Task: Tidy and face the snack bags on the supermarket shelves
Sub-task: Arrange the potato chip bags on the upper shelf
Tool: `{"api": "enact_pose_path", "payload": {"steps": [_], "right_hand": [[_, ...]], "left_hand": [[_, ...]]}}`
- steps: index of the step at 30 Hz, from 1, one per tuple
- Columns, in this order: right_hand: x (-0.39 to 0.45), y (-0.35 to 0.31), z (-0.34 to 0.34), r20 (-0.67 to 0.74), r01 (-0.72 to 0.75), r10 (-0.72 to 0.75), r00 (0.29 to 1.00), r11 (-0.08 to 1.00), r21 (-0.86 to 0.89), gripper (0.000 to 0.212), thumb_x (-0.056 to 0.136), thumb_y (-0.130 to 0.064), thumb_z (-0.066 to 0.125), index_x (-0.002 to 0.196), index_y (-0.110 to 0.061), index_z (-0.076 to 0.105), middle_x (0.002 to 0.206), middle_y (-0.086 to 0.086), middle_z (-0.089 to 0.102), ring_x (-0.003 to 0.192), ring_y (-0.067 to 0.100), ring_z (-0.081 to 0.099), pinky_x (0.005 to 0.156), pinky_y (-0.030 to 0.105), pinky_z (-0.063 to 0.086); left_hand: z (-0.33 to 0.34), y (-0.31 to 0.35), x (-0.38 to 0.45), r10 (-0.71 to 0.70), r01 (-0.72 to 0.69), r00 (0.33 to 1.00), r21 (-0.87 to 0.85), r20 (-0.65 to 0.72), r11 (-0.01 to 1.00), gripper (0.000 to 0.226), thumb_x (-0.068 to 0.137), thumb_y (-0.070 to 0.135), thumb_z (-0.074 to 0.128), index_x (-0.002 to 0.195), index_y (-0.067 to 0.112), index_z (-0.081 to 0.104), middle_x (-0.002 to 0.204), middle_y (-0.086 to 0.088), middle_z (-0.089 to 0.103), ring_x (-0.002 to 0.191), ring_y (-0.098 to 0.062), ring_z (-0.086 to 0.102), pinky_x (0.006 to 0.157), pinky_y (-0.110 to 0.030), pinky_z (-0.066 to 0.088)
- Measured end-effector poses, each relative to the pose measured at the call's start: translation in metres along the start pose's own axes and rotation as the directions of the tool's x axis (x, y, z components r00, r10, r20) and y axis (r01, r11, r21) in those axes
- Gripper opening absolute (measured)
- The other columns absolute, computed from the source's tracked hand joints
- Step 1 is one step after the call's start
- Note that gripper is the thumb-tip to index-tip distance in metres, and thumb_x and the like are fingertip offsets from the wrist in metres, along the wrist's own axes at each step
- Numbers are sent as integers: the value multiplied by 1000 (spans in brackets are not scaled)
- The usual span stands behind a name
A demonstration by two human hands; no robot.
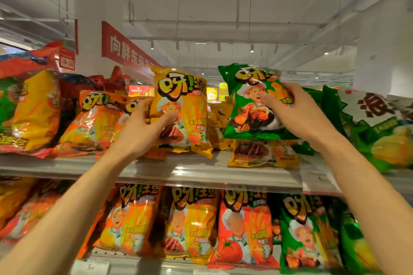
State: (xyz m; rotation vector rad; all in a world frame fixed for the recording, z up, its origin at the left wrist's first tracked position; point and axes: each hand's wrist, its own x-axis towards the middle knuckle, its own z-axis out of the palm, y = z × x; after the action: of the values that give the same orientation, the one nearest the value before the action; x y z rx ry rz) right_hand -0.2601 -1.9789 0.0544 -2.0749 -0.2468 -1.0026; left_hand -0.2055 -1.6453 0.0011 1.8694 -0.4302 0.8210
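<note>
- L hand [143,127] grips the yellow bag [181,114], upright on the top shelf [201,174].
- R hand [295,114] holds the green bag [252,105] lifted above a flat-lying yellow bag [263,152].
- Lower row [201,223] looks faced already.
- Top shelf approx half done: orange bags [96,120] at left slump, flat one needs standing.

Left hand [143,127] gripping, right hand [295,111] gripping
</note>
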Motion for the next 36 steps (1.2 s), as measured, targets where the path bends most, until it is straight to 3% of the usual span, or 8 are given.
{"api": "enact_pose_path", "payload": {"steps": [6,12,17,22,27,30,33,36], "right_hand": [[-1,26,-15,13,-27,26,1000,995,98,80,85,-70,64,149,-28,41,127,-11,55,107,7,60,81,20,45],[-4,44,-8,89,-91,74,993,974,208,93,78,-80,62,153,-31,36,129,-12,58,113,6,63,91,27,50],[-5,46,-4,96,-100,76,992,956,275,108,63,-89,57,152,-31,36,132,-12,59,115,6,61,97,30,49],[-7,47,-2,70,-35,18,997,965,260,99,67,-87,57,149,-35,38,112,-35,51,103,-15,51,79,16,40],[0,65,-28,-5,-35,38,999,962,270,79,83,-71,64,149,-32,42,130,-13,59,119,9,60,105,40,50],[2,82,-52,-39,-45,55,998,974,224,79,82,-74,61,148,-36,42,131,-12,60,119,12,62,105,44,51],[-3,95,-67,-41,-41,49,998,983,178,94,71,-89,56,148,-39,39,118,-25,58,111,-1,60,95,30,50],[-9,114,-66,38,-43,41,998,997,63,78,87,-76,51,151,-35,35,125,-22,58,118,6,60,102,35,47]], "left_hand": [[40,10,9,75,-82,996,256,38,963,63,94,57,63,147,28,44,103,21,61,96,-8,63,76,-27,45],[59,5,8,85,-179,979,587,185,790,67,107,54,31,164,21,19,137,-15,64,126,-37,54,104,-49,44],[64,2,2,45,-159,978,585,205,795,68,108,53,22,165,17,14,172,-14,14,159,-30,12,127,-43,14],[64,6,-7,135,-196,980,597,145,778,62,109,46,31,162,13,29,167,-16,29,156,-33,21,126,-46,18],[68,15,-13,267,-242,963,591,46,770,47,108,35,46,146,9,55,153,-16,47,142,-34,40,114,-48,35],[83,30,-17,335,-271,942,571,-8,775,42,105,35,54,137,8,62,142,-16,54,133,-35,47,107,-50,41],[108,48,-21,367,-343,928,558,73,756,51,102,48,51,137,13,62,140,-11,57,132,-30,48,108,-49,41],[133,61,-27,377,-417,906,556,193,719,67,97,65,42,140,18,61,144,-3,57,136,-25,46,113,-48,37]]}}
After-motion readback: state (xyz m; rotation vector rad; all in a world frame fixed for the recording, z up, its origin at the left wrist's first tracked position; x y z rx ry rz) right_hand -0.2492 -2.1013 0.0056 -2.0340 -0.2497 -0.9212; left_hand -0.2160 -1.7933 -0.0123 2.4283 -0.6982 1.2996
